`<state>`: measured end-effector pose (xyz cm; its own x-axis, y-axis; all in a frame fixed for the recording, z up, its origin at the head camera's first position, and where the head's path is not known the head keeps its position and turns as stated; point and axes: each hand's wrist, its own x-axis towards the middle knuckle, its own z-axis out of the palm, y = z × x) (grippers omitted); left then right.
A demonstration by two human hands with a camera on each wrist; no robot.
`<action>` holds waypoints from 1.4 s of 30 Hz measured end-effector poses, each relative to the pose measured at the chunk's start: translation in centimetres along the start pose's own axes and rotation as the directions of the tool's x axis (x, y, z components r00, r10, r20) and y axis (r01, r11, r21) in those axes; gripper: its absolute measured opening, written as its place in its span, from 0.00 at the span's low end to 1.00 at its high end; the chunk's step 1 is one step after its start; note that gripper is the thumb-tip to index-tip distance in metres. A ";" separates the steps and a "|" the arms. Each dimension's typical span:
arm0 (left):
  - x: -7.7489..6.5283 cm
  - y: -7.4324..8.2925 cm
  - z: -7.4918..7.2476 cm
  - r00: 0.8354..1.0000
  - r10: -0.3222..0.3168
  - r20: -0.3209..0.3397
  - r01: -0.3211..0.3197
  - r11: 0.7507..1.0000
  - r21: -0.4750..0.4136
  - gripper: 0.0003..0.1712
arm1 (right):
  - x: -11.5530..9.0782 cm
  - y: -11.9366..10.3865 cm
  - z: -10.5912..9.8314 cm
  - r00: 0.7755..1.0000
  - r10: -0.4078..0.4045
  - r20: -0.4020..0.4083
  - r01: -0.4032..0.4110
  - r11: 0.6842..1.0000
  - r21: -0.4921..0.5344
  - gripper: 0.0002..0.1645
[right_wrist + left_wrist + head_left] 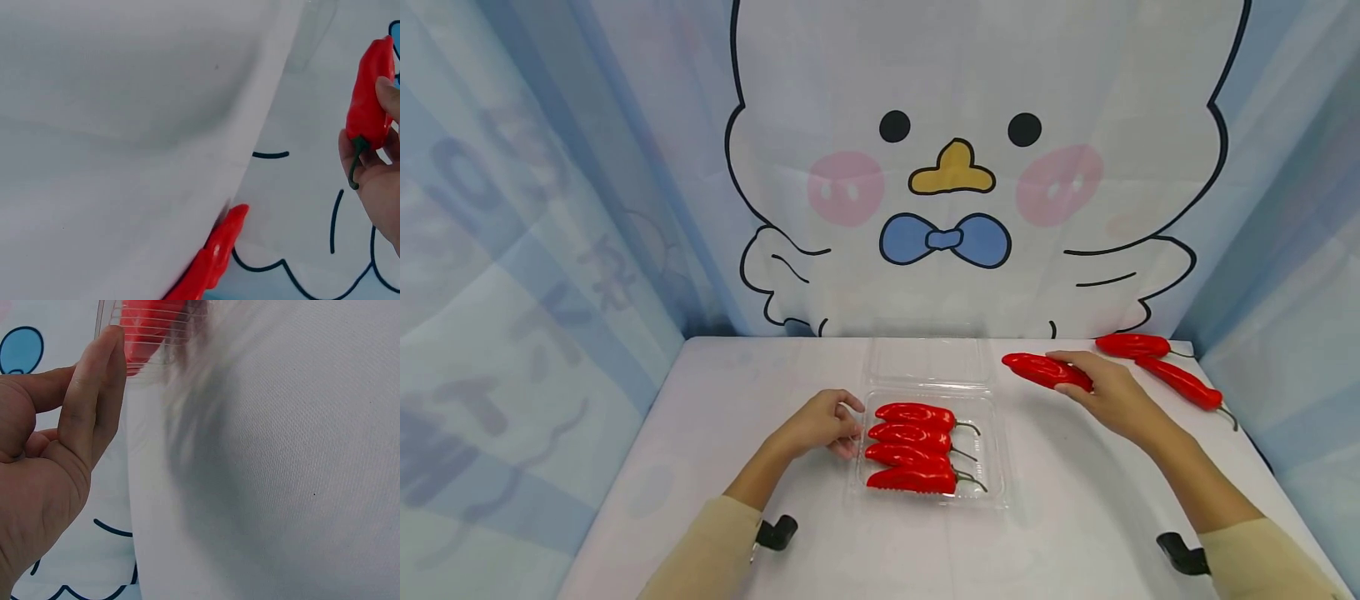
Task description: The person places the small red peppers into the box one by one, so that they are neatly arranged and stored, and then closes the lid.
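Head view, your right hand: your right hand (1112, 396) pinches a red pepper (1039, 369), thumb on the near side and fingers on the far side, raised off the counter (1045, 508) to the right of the lid (928, 364).
Head view, your left hand: your left hand (822, 423) lies at the left edge of the clear plastic box (992, 454), fingers loosely bent toward it.
Head view, box: it sits open before you, lid folded back toward the counter's far edge; four packed peppers (913, 479) lie inside one below another, green stems pointing right.
Head view, loose peppers: two loose peppers (1180, 383) lie close together at the far right corner, to the right of your right hand.
Head view, backdrop: a cloth (955, 50) with a cartoon bird in a blue bow tie hangs behind the counter.
Left wrist view, fingers: your left hand's fingers are nearly straight, tips at the box's ribbed wall, with red showing through; you cannot tell here whether they press it.
Right wrist view, held pepper: your thumb lies across its body, its tip points up, and its green stem curves down over your fingers.
Right wrist view, loose peppers: both show lower down, by the counter's edge, apart from your hand.
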<state>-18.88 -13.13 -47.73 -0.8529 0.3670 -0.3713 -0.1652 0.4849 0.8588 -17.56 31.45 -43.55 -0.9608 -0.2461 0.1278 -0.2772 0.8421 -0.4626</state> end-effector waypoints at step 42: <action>-0.1 0.2 -0.1 0.999 -0.034 -0.009 0.034 0.999 -0.002 0.17 | 4.7 -7.9 5.8 0.950 -0.236 0.205 0.233 0.972 0.041 0.28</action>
<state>-18.86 -13.11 -47.48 -0.8513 0.3428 -0.3973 -0.1955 0.4954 0.8464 -19.83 20.84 -44.33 -0.8458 -0.5310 0.0505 -0.4926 0.7412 -0.4560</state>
